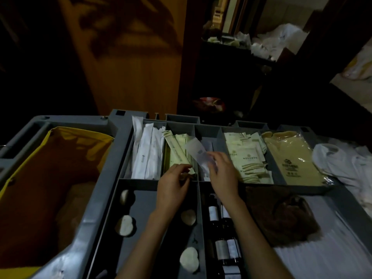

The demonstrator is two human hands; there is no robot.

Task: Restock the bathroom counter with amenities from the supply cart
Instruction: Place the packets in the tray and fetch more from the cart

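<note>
The grey supply cart tray [120,150] is split into compartments of wrapped amenities. My right hand [223,174] pinches a pale translucent packet [196,151] and lifts it above the middle compartments. My left hand [173,186] hovers at the near end of the compartment of long cream packets [177,150], fingers curled around something small and brownish that I cannot make out. White long packets [147,154] fill the compartment to the left. Square cream sachets [245,156] lie to the right.
A yellow laundry bag [50,178] hangs at the cart's left. Round white soaps [124,226] lie in the near left tray, dark bottles [221,244] beside them. A brown cloth [281,216], tan bagged items [291,160] and white linen [346,166] sit right. A wooden door [130,57] stands beyond.
</note>
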